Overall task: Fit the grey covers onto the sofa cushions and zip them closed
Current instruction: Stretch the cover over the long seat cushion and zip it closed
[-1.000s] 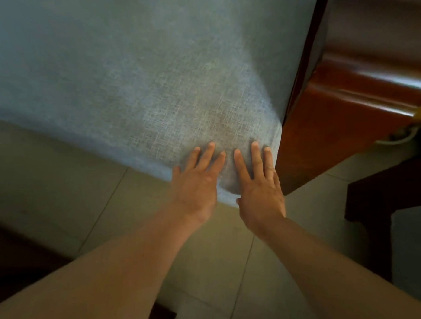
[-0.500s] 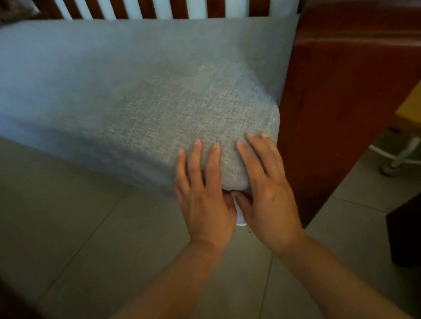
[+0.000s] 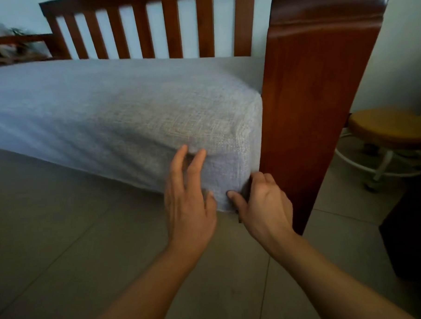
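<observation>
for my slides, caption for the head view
Both hands, left and right, tuck the grey cover at the cushion corner.

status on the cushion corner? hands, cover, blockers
Left hand flat on grey cover, fingers straight. Right hand has a grip on the cover's corner beside wooden armrest. Zip not visible. Nothing in the way.

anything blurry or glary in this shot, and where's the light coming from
Head view: the left hand shows motion blur at its fingertips, and the far left background is smeared; the grey cover weave is sharp near the corner. A soft sheen lies on top of the wooden armrest. Light seems to come from behind the backrest slats; the floor is dim.
</observation>
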